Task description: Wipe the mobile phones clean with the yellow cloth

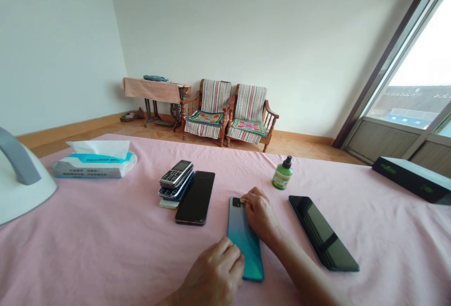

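A blue-green phone (246,245) lies back up on the pink cloth (123,240), its camera block at the far end. My left hand (216,270) is closed at the phone's near left side, with its fingertips partly hidden. Across the far right corner, beside the camera block, my right hand (260,212) pinches the phone's edge. To the left a black phone (196,198) lies screen up, touching a stack of small keypad phones (176,176). A larger dark-screened device (322,233) rests right of my right forearm.
A green bottle (282,174) with a black cap stands beyond my right hand. Tissues (93,162) lie at the far left, near a white object with a grey handle (21,174). A black box (416,179) sits at the far right. Two chairs (214,99) stand beyond the cloth.
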The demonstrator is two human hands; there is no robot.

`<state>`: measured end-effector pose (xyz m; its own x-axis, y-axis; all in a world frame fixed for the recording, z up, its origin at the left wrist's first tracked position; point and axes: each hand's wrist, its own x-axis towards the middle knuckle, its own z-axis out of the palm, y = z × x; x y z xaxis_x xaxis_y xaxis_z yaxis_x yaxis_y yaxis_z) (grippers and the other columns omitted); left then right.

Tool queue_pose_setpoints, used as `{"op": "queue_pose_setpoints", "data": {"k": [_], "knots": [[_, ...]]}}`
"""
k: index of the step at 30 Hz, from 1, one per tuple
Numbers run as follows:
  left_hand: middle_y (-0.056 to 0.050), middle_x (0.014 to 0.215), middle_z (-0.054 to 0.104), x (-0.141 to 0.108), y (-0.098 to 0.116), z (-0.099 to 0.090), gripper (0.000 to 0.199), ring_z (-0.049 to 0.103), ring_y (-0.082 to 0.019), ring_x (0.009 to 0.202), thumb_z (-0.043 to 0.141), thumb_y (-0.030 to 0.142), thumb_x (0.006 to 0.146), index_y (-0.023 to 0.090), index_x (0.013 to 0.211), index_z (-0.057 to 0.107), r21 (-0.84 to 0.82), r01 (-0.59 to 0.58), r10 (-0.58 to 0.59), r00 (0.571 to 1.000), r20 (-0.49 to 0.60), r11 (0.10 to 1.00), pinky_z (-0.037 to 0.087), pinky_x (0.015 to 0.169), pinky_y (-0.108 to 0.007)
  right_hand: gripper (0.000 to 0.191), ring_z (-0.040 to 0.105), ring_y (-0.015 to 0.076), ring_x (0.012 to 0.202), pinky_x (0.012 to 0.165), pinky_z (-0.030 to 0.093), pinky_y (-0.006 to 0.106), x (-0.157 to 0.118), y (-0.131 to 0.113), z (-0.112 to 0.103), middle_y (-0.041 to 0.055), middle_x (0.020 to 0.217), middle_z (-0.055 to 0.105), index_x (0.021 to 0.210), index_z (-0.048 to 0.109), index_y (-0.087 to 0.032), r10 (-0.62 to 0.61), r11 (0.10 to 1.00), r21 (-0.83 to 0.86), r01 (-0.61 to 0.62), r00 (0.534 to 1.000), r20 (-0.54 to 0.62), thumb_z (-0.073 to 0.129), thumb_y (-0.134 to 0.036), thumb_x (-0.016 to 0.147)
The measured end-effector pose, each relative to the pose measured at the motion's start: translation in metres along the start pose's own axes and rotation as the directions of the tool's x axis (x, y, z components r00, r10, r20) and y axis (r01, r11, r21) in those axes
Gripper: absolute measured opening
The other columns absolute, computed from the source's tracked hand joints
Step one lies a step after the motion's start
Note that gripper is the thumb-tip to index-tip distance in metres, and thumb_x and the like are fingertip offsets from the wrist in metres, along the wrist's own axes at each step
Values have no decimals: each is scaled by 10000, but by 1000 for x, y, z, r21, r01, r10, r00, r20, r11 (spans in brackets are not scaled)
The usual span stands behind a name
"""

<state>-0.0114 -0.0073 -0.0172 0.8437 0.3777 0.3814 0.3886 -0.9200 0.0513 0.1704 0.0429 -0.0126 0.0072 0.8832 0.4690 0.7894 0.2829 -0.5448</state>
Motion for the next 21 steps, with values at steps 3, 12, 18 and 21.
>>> {"op": "queue_pose_setpoints", "data": {"k": [3,12,18,21], "knots": [[-52,876,618,0,0,-1,99,541,-211,807,591,68,842,137,912,581,5,-6,6,1000,-1,1000,486,725,-291,276,544,177,781,694,416,262,3,3,0,68,795,584,748,661,-141,2,1000,-8,-2,1000,0,434,12,785],[-47,837,607,0,1,0,71,537,-202,782,565,82,866,137,909,578,13,-8,8,998,-61,1000,479,704,-279,270,541,160,727,660,404,250,3,2,1,46,741,566,676,656,-152,11,999,-33,-11,1000,-2,472,34,744],[-31,818,603,2,0,0,75,527,-195,761,553,88,880,149,920,569,29,-38,40,997,-61,999,471,688,-268,321,525,181,803,717,429,275,7,0,9,74,825,579,784,697,-160,-60,998,-37,60,998,-1,428,5,844],[-30,829,612,3,0,0,105,531,-195,766,597,73,845,147,916,574,11,-26,26,999,-29,1000,474,688,-264,340,510,187,836,731,441,284,9,-2,16,76,856,580,803,708,-173,-115,993,-32,115,993,15,426,12,850]]}}
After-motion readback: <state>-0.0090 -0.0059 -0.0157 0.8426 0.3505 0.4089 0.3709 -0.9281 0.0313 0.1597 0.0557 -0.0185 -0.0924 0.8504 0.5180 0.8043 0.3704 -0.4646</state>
